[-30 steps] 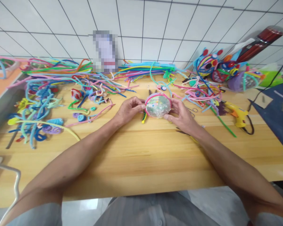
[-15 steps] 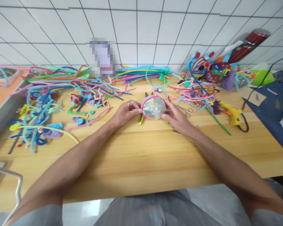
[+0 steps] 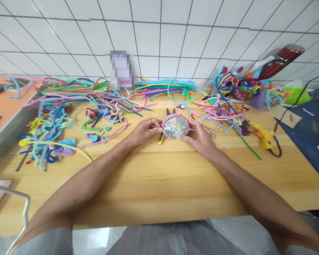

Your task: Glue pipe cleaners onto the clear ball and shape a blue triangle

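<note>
The clear ball point(image 3: 176, 127) is held up by both hands, over the middle of the wooden surface point(image 3: 149, 180). It is ringed with pink and pale purple bands, and bright colors can be seen in its shiny part. Whether it is a whole ball or just half cannot be told.

Its left edge is pinched by the left hand point(image 3: 147, 132), with the thumb and fingers nearly closed and the other fingers curled. Its right side is held by the right hand point(image 3: 202, 138), which is opened a bit wider, with the thumb low in front and the fingers partly hidden.

Some pliers point(image 3: 171, 112) are partly covered by the ball. Their dark tips are seen behind it, and a green and yellow handle is seen near the left hand. The scissors point(image 3: 212, 130) are laid just beside the right hand.

On the left, a messy pile of fuzzy sticks point(image 3: 46, 129) is spread out. More long sticks point(image 3: 162, 85) are lined up by the tiled wall point(image 3: 175, 42). On the right, a pink and blue tangle point(image 3: 218, 112) is seen, with a green stick point(image 3: 247, 144) poking out. Near it, a yellow glue gun point(image 3: 266, 137) is laid down. Bright toys point(image 3: 227, 82) and a red bottle point(image 3: 284, 60) are set behind.
</note>
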{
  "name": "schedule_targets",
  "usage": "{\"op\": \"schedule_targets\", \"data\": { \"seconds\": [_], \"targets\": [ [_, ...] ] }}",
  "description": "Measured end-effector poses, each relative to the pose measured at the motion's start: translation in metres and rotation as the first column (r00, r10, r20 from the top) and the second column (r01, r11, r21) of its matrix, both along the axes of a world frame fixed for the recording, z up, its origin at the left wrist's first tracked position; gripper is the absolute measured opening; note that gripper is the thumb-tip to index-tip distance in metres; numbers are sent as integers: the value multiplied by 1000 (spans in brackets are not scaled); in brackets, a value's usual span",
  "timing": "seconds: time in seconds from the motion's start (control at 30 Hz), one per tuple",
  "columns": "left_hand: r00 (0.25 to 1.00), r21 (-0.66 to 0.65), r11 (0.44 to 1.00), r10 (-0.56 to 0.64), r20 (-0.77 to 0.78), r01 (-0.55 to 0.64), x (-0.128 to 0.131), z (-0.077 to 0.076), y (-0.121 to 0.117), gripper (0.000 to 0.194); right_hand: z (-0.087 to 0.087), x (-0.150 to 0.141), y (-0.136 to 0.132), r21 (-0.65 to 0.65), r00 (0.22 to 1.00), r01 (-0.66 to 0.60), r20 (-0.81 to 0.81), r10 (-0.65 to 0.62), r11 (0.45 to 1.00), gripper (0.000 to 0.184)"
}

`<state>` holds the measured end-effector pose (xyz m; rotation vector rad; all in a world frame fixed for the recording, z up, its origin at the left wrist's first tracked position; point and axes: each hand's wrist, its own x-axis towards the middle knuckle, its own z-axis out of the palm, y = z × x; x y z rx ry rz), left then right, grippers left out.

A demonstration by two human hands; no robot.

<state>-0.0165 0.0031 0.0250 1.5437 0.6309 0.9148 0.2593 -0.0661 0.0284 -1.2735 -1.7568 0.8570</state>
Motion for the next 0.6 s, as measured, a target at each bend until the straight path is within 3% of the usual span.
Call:
{"op": "schedule_targets", "data": {
  "seconds": [0.13,0.23,0.3,0.43,0.6],
  "targets": [
    [1000,4,1000,-8,-20,8,-3,1,3,41,-6,1,1,38,993,12,118,-16,999,88],
    [996,100,995,32,-86,-23,-8,9,6,38,-10,2,3,112,978,9,205,-32,994,92],
    [977,193,980,-8,-215,51,-11,20,4,34,-12,4,4,155,970,-3,242,-35,988,89],
    [852,310,889,-147,-503,337,-13,44,-13,21,-16,8,5,174,958,-37,285,-15,984,87],
    [694,226,864,-178,-698,449,-10,58,-26,11,-19,10,5,142,953,-44,304,-1,989,87]
  ]
}}
